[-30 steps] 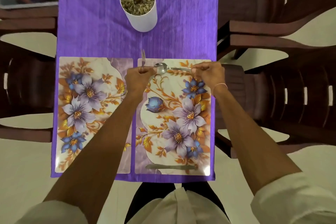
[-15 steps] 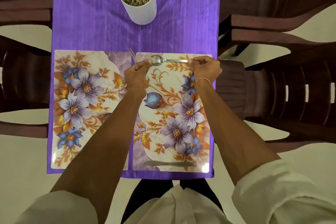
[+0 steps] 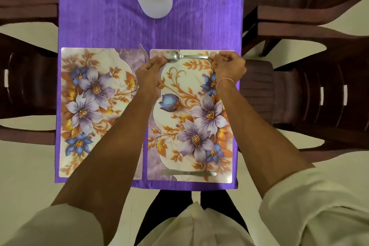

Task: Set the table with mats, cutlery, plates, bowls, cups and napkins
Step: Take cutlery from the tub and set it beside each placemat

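No legible text anywhere.

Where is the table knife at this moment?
In the head view, the knife lies flat along the near edge of the right-hand floral mat, opposite the spoon at the mat's far edge.

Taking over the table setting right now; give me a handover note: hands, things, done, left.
Hands: left hand grips a metal cutlery piece, kind unclear, over the gap between the mats. The right hand pinches the handle of the spoon, which lies along the far edge of the right mat.
The knife lies along that mat's near edge. The left mat shows no cutlery.
Done: both mats laid, knife placed.
Left: release the spoon, place the held piece, then plates, bowls, cups and napkins.
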`<state>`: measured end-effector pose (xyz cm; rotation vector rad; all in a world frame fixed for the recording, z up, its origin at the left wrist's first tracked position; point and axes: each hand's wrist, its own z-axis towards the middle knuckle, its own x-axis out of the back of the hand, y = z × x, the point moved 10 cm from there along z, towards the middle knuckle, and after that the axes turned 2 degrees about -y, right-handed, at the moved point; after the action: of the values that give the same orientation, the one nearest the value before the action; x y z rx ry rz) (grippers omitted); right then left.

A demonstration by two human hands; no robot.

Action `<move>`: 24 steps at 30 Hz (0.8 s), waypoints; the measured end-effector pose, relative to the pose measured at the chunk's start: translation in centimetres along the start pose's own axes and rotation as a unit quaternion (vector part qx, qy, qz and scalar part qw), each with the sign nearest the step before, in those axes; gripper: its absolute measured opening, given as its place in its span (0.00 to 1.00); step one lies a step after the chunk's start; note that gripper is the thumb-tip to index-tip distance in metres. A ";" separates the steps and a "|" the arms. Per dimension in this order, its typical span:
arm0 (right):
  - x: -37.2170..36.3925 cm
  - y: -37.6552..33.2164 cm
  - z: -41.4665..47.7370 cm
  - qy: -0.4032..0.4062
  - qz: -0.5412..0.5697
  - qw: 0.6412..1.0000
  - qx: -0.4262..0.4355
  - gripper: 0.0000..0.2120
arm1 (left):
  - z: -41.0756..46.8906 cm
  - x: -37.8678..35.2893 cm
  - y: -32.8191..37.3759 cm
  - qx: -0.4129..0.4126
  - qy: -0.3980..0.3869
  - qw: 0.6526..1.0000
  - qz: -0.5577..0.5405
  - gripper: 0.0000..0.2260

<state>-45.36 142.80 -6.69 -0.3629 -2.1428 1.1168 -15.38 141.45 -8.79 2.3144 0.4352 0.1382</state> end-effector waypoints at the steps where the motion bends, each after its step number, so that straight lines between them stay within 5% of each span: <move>1: 0.4 0.0 -0.4 0.005 0.012 1.000 0.004 0.10 | -0.7 0.2 0.3 -0.004 0.006 1.000 -0.004 0.14; 3: 0.7 0.1 -2.1 -0.021 0.019 1.000 0.013 0.13 | -1.7 1.1 0.3 -0.016 0.032 0.999 0.000 0.19; 7: -3.7 0.4 -10.0 -0.318 0.021 0.948 0.019 0.06 | -3.6 0.2 -0.3 -0.057 0.004 0.995 -0.083 0.13; 9: -4.5 0.8 -13.0 -0.381 0.014 0.923 0.056 0.03 | -5.2 -1.7 -1.1 -0.033 -0.017 0.990 -0.139 0.13; 15: 1.6 1.9 -9.9 -0.159 0.112 0.980 -0.030 0.03 | -6.9 -3.4 -1.4 -0.024 -0.004 0.977 -0.211 0.12; 19: 2.8 0.7 -6.2 -0.075 0.081 0.993 -0.032 0.05 | -5.1 -0.7 -0.4 -0.092 0.028 0.995 -0.041 0.08; 24: 0.6 0.2 -4.3 -0.069 0.054 0.993 -0.074 0.03 | -2.0 0.9 0.8 -0.128 0.072 0.978 0.149 0.06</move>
<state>-42.93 145.88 -4.92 -0.4865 -2.3612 1.0717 -14.82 142.61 -6.81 2.1077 0.1285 0.4818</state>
